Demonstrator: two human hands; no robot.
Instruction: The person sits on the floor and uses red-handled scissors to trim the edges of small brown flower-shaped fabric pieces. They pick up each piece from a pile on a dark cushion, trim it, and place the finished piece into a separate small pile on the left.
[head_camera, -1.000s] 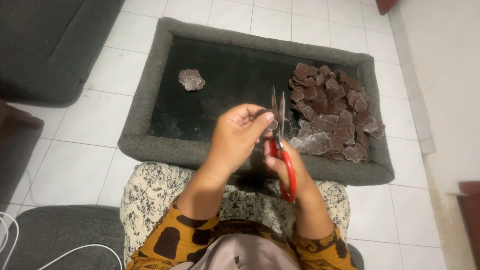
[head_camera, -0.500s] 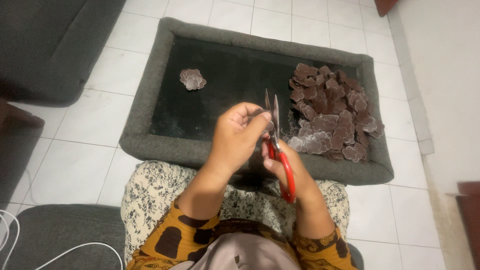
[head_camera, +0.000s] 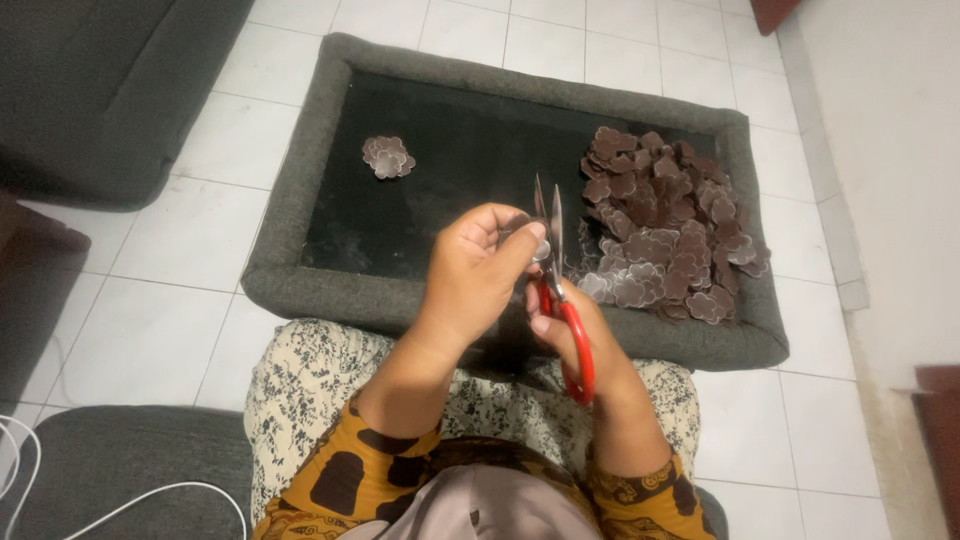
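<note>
Both forearms rise from the lap and meet above the near rim of the grey padded tray (head_camera: 300, 215), which serves as the landmark here. The left hand (head_camera: 478, 268) is bent at the wrist with its fingers curled inward, the thumb and fingertips pinched on a small pale cut piece (head_camera: 541, 250) that is mostly hidden behind them. The right hand (head_camera: 575, 340) sits just beside and below it, nearer the body, its fingers closed through the red loops of the scissors (head_camera: 556, 290); the thumb shows at the upper loop. The metal blades point up and away over the tray's dark inner floor, parted by a narrow gap, with the pinched piece at their base. Inside the tray, on its right half, lies a large heap of brown flower-shaped pieces (head_camera: 665, 230), some turned pale side up. Toward the tray's far left part lies a small cluster of pale flower pieces (head_camera: 388, 157), well apart from the heap. The tray rests on white floor tiles (head_camera: 170, 240).
</note>
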